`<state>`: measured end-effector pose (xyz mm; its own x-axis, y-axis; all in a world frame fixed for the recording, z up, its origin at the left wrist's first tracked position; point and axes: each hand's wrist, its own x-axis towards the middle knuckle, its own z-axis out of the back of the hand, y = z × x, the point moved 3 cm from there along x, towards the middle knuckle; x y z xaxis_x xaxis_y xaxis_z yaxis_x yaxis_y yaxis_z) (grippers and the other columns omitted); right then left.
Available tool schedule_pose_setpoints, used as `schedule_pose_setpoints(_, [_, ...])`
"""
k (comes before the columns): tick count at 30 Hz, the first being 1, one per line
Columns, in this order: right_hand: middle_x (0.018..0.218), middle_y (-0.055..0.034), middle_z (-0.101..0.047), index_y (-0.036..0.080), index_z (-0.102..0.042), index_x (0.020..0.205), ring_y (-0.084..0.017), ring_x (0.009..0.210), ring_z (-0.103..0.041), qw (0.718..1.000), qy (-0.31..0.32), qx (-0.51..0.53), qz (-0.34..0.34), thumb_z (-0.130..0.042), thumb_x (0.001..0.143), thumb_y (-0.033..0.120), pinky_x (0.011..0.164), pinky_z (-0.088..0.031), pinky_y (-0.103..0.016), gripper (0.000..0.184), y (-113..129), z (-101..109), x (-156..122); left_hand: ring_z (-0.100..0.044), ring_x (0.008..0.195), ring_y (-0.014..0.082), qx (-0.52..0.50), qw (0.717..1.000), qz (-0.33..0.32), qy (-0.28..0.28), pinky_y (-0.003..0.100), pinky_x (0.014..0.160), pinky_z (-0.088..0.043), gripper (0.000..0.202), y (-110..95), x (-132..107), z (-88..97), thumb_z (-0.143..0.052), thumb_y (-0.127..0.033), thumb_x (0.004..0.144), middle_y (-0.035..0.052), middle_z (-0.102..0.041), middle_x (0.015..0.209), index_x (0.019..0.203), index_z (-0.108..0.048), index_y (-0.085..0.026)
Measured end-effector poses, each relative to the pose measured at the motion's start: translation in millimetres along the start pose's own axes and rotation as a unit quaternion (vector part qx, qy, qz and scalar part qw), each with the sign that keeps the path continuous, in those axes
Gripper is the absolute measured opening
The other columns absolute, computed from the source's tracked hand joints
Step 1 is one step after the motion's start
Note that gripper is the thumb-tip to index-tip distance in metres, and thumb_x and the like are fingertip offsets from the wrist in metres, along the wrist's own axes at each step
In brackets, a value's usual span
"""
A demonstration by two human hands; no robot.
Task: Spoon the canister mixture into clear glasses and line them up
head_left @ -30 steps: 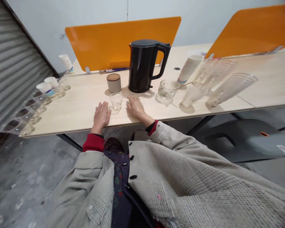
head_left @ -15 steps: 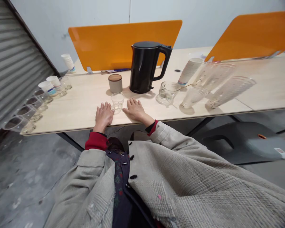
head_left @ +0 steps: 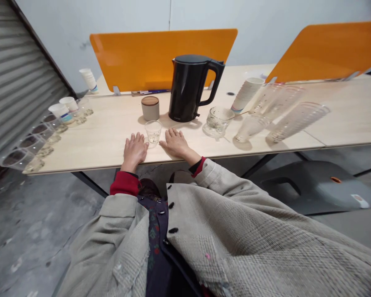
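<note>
My left hand and my right hand lie flat and palm down on the pale wooden table, near its front edge. Neither holds anything. A small clear drinking glass stands between them, just beyond my fingertips and closest to my left hand. Behind it stand a black electric kettle and a grey canister with a wooden lid. To the right of my right hand sits a ribbed glass bowl.
Rows of clear plastic cups and paper cups line the left table edge. Stacked paper cups and tilted plastic cup stacks lie to the right. Orange desk dividers stand behind; a grey stool sits below right.
My hands have stayed flat on the table. The view has shifted slightly as my head moved, and the objects on the table have not visibly moved.
</note>
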<state>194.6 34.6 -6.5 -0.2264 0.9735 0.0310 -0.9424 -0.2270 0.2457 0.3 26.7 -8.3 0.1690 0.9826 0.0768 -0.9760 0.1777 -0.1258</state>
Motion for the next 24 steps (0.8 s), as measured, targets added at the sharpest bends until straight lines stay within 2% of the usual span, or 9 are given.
schedule_pose_setpoints(12, [0.182, -0.0268, -0.026, -0.002, -0.035, 0.168, -0.039, 0.172, -0.021, 1.0, 0.007, -0.005, -0.008, -0.038, 0.112, 0.047, 0.139, -0.016, -0.059, 0.075, 4.1, 4.2, -3.8, -0.025, 0.171, 0.0373, 0.004, 1.0, 0.001, 0.003, 0.059, 0.14, -0.021, 0.07, -1.5, -1.4, 1.1, -0.024, -0.041, 0.111, 0.015, -0.031, 0.183, 0.17, -0.04, -0.009])
schedule_pose_setpoints(17, [0.181, -0.0269, -0.029, -0.001, -0.037, 0.167, -0.04, 0.171, -0.023, 1.0, 0.003, -0.009, -0.005, -0.038, 0.112, 0.047, 0.138, -0.017, -0.06, 0.073, 4.0, 3.3, -3.8, -0.026, 0.171, 0.0362, 0.003, 1.0, 0.0, -0.002, 0.059, 0.139, -0.022, 0.068, -0.6, -1.2, -0.3, -0.025, -0.042, 0.111, 0.0127, -0.033, 0.183, 0.17, -0.042, -0.014])
schedule_pose_setpoints(24, [0.18, -0.0276, -0.031, -0.002, -0.042, 0.163, -0.04, 0.17, -0.026, 1.0, 0.0, -0.013, -0.003, -0.04, 0.112, 0.046, 0.138, -0.019, -0.059, 0.07, 6.8, 6.8, -7.1, -0.026, 0.171, 0.0365, 0.0, 1.0, -0.003, -0.003, 0.059, 0.139, -0.022, 0.068, 1.3, 0.3, -2.2, -0.024, -0.043, 0.111, 0.0135, -0.033, 0.183, 0.17, -0.043, -0.013])
